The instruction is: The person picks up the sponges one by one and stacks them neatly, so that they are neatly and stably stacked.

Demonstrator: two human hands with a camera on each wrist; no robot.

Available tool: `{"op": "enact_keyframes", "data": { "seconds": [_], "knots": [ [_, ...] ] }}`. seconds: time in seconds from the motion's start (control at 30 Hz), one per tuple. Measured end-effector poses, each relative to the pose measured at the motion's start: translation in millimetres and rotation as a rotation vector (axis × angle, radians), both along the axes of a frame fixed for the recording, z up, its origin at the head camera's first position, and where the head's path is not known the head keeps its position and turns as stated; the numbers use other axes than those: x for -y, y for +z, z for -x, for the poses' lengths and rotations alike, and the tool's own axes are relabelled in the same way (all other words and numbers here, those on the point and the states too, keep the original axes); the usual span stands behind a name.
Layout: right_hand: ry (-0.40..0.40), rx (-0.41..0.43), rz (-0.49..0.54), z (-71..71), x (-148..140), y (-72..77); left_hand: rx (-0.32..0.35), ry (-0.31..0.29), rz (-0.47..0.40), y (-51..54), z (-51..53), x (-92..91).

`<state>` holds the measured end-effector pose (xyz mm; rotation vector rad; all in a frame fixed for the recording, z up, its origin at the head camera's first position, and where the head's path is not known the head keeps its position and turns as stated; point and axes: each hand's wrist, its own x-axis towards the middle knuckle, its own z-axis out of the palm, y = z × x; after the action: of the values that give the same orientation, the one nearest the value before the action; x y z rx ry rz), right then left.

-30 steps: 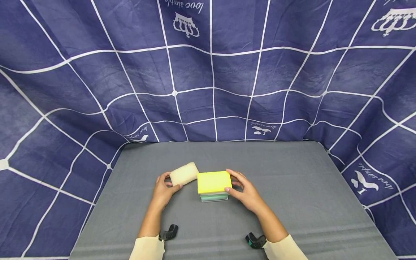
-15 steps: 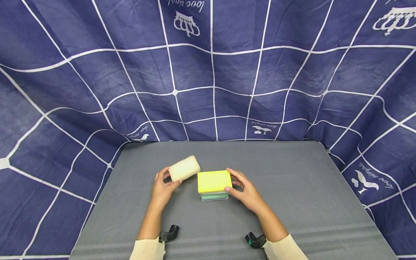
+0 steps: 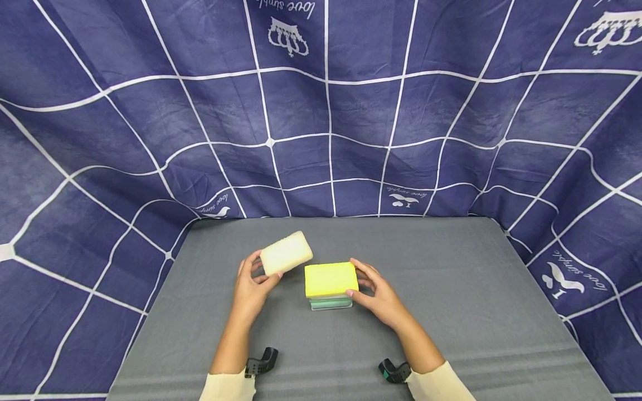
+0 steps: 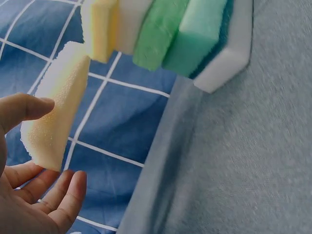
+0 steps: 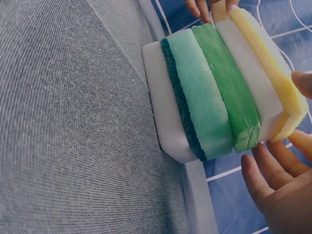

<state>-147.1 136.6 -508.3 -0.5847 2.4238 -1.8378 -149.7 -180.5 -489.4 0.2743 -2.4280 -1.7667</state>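
A cream sponge is pinched between thumb and fingers of my left hand, tilted and held up left of a stack. The left wrist view shows the thumb across the face of that sponge and fingertips at its lower edge. My right hand holds the top yellow sponge by its right end, thumb at the near corner, index finger at the far one. Beneath it, the right wrist view shows a white block, a green block, a teal sponge and another white block.
A grey cloth-covered table carries the stack near its middle. Blue curtain with white lines surrounds the back and sides. A black strap device sits on the left wrist and another device on the right.
My left hand has lifted the cream sponge upward and slightly away from me, near the stack's top left. My right hand and the stack have barely moved.
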Motion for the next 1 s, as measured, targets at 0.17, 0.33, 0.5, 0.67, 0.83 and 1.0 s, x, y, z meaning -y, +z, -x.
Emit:
{"op": "enact_keyframes", "data": {
  "seconds": [0.17,0.33,0.5,0.67,0.83,1.0],
  "knots": [
    [0.006,0.023,0.013,-0.1,0,-1.1,-0.051,-0.021,0.0,8.9,-4.8,-6.3],
    [0.008,0.042,0.022,-0.3,0,-1.9,-0.084,-0.053,0.006,15.8,-9.1,-12.8],
    [-0.003,0.056,0.008,-0.7,0,-2.2,-0.097,-0.087,0.003,22.5,-12.9,-18.2],
    [-0.003,0.063,0.012,-0.7,0,-2.6,-0.106,-0.121,0.005,25.3,-14.6,-23.9],
    [0.002,0.059,0.014,-1.0,0,-1.3,-0.124,-0.144,0.021,24.7,-16.4,-30.2],
    [-0.006,0.055,0.005,-1.3,0,-0.2,-0.144,-0.168,0.048,22.5,-18.4,-38.8]
  ]
}}
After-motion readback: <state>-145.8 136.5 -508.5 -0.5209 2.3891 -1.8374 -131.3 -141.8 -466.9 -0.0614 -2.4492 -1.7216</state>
